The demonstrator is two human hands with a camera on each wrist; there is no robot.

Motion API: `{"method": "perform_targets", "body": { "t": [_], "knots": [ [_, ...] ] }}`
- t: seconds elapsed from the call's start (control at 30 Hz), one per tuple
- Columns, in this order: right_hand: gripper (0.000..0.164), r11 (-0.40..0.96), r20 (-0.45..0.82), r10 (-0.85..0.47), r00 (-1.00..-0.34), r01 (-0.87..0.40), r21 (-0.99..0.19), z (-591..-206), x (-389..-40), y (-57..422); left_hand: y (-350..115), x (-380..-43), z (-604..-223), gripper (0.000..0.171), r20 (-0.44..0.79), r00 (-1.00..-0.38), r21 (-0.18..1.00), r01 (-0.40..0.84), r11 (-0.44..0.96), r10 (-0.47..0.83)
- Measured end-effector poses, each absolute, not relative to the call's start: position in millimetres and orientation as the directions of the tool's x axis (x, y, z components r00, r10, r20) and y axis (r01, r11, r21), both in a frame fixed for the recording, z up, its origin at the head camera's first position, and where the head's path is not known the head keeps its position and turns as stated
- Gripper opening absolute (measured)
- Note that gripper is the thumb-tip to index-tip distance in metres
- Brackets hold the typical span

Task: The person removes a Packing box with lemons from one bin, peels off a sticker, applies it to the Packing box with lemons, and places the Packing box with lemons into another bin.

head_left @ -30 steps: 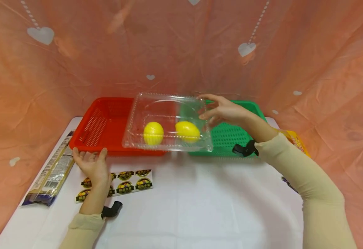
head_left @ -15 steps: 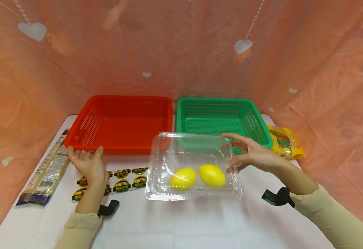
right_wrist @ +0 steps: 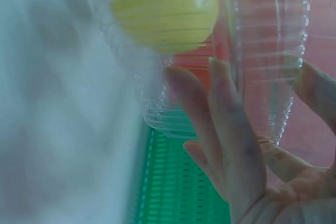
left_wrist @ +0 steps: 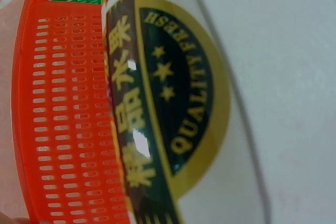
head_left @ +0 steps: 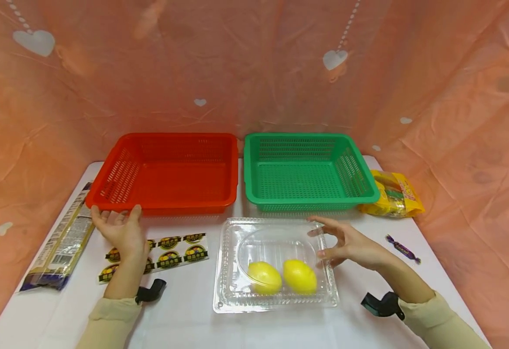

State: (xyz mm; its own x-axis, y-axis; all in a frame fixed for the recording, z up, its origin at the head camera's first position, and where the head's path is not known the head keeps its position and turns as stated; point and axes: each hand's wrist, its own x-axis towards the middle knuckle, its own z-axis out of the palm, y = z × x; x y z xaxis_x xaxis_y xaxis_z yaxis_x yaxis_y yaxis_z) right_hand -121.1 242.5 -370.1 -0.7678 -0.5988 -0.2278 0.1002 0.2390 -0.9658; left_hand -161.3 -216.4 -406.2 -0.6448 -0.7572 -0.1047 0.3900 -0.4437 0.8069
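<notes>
A clear plastic clamshell container [head_left: 225, 264] with two lemons [head_left: 265, 277] inside lies over the front middle of the white table. My right hand [head_left: 346, 245] grips its right side, thumb and fingers spread along the edge. In the right wrist view, fingertips [right_wrist: 220, 74] press against the ribbed plastic wall, close to one lemon [right_wrist: 165, 9]. Palm up, my left hand [head_left: 123, 235] touches the front rim of the red basket [head_left: 193, 207] with loosely bent fingers. Below the left forearm is a sheet of round fruit stickers [head_left: 169, 257], seen large in the left wrist view.
A green basket [head_left: 315, 200] stands beside the red one at the back. Flat gold-and-purple packaging [head_left: 60, 252] lies along the left edge. At right are a yellow snack bag [head_left: 405, 196] and a small purple wrapped candy [head_left: 403, 248]. A pink curtain [head_left: 254, 63] hangs behind.
My right hand has brought the container with its lemons from above the baskets down toward the near table, tilting it flatter. The left hand stays at the red basket's rim.
</notes>
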Motion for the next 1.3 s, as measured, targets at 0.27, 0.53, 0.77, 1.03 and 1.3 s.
{"method": "perform_targets", "body": {
  "t": [0.27,0.53,0.77,1.03,1.3],
  "knots": [
    [0.078,0.277,-0.236,-0.575,-0.783,0.085,-0.957,-388.6,-121.6,249.2,-216.7,-161.7,-406.9,0.094,-0.109,-0.645,0.81,0.383,-0.443,-0.756],
    [0.08,0.261,-0.239,-0.57,-0.786,0.102,-0.96,-400.4,-127.1,251.2,-216.4,-160.1,-406.1,0.094,-0.111,-0.643,0.787,0.409,-0.462,-0.758],
    [0.081,0.269,-0.226,-0.55,-0.804,0.085,-0.959,-404.5,-129.9,253.8,-216.3,-160.3,-405.7,0.094,-0.104,-0.646,0.794,0.404,-0.454,-0.756],
    [0.078,0.265,-0.21,-0.545,-0.812,0.071,-0.962,-406.8,-128.0,255.9,-220.2,-156.8,-405.0,0.093,-0.097,-0.656,0.803,0.393,-0.449,-0.748],
    [0.078,0.281,-0.232,-0.485,-0.843,0.101,-0.954,-403.3,-123.9,261.9,-228.8,-143.6,-401.8,0.068,-0.113,-0.719,0.788,0.356,-0.503,-0.686]
  ]
}}
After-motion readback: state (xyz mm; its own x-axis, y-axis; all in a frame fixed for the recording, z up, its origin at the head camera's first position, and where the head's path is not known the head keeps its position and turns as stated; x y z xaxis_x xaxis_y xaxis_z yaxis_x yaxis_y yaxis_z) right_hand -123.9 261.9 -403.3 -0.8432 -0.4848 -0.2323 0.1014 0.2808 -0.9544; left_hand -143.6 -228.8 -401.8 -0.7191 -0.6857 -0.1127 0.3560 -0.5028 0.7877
